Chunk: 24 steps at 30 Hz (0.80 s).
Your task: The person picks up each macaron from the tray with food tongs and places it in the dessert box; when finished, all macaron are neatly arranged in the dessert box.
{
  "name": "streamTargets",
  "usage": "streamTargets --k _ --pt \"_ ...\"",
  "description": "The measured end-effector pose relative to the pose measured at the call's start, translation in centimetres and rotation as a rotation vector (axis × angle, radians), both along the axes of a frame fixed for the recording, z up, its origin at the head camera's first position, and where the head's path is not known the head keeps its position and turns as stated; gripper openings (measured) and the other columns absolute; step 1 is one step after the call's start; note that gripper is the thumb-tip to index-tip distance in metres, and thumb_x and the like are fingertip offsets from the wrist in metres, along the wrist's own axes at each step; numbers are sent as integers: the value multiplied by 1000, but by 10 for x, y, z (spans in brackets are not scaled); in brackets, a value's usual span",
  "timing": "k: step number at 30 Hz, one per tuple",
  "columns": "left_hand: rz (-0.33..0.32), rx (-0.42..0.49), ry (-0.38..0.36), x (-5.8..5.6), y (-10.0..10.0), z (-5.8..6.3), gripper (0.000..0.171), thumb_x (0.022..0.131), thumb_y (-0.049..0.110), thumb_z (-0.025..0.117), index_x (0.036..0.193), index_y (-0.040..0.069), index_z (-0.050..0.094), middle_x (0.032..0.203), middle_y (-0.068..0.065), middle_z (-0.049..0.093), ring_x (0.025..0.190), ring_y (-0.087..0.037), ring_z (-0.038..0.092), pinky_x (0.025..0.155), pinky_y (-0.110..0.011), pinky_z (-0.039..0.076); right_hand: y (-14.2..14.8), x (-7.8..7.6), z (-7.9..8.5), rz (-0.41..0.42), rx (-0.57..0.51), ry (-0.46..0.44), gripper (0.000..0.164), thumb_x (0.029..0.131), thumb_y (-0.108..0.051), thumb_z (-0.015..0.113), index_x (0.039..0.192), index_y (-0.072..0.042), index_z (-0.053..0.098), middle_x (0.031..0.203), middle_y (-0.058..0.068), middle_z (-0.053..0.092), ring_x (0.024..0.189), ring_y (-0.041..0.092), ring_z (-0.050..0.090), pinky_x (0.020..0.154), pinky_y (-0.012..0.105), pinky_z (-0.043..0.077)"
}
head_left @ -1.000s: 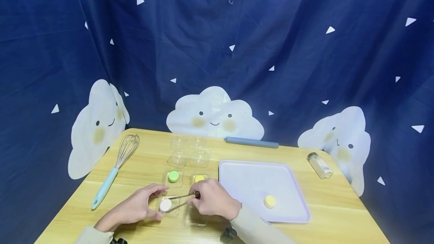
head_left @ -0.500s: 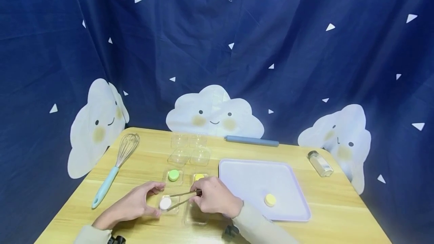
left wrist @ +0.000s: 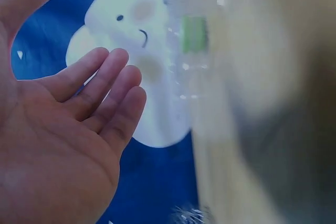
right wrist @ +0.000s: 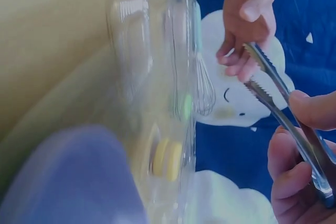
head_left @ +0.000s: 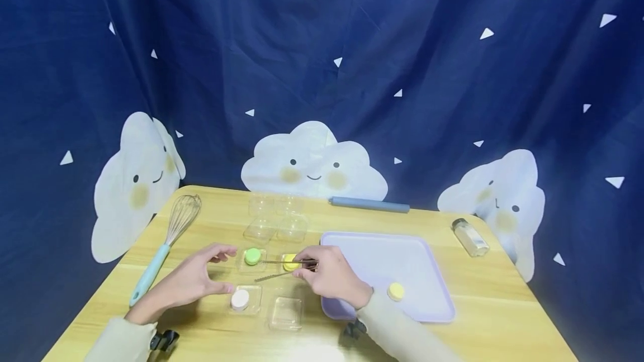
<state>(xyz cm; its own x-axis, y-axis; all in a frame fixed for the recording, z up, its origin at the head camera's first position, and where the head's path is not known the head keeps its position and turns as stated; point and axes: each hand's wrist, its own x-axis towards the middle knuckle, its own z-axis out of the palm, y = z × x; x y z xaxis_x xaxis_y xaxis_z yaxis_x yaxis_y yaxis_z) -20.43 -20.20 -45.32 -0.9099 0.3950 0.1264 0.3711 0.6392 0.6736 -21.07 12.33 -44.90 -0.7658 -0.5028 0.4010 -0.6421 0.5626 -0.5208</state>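
Left hand [head_left: 193,278]: well to the left of the pale lilac tray [head_left: 372,250]; thumb and fingers spread wide, fingers slightly bent, holding nothing. Thumb end near the white macaron.
White macaron [head_left: 240,299]: left of the tray, level with its near half, seated in a clear plastic cup.
Right hand [head_left: 332,275]: above the tray's left edge; thumb and curled fingers pinch metal tongs [right wrist: 283,119].
Tongs: pointing left, away from the tray; arms moderately parted, nothing between the toothed tips. Right wrist view shows the tips raised above the cups.
Pale yellow macaron [head_left: 396,291]: on the tray, in its near half.
Bright yellow macaron [head_left: 290,263]: just left of the tray, in a clear cup, partly hidden by tongs and fingers.
Green macaron [head_left: 253,256]: farther left of the tray, also cupped.
Whisk [head_left: 161,250]: far left of the tray, turquoise handle nearest me.
Clear domes [head_left: 292,228]: left of the tray and beyond it.
Jar [head_left: 470,237]: right of the tray, dark-capped.
Blue-grey rod [head_left: 369,205]: beyond the tray's far edge.
Curtain [head_left: 427,71]: farthest behind the tray; navy, printed with clouds.
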Motion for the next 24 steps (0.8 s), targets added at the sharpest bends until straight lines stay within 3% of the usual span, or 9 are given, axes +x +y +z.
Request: streamTargets --k 5,11,19,24 --pt "-34 -51 33 -8 19 14 82 73 44 88 142 15 54 138 -9 61 126 -37 58 100 -63 51 15 -4 3 -70 -58 -70 19 87 -20 79 104 -12 77 90 -2 76 76 -1 63 72 17 56" --pt "-130 -54 56 -12 40 25 88 72 49 87 145 15 51 142 -9 59 130 -37 55 106 -66 46 37 -7 3 -120 -116 -48 18 84 -17 82 101 -14 78 84 -8 74 75 -1 64 71 19 58" --pt "-202 -84 29 -11 62 23 86 71 43 89 143 13 52 136 -3 60 124 -31 55 102 -60 48 74 -5 2 -230 -156 -142 17 83 -18 83 98 -22 77 82 -10 73 73 -1 62 68 20 57" --pt "-203 -117 11 -7 72 19 86 69 42 90 141 15 54 137 -2 60 128 -35 52 106 -66 42 103 -1 2 -305 -170 -181 17 83 -16 83 97 -22 77 86 -8 76 72 2 63 65 21 55"
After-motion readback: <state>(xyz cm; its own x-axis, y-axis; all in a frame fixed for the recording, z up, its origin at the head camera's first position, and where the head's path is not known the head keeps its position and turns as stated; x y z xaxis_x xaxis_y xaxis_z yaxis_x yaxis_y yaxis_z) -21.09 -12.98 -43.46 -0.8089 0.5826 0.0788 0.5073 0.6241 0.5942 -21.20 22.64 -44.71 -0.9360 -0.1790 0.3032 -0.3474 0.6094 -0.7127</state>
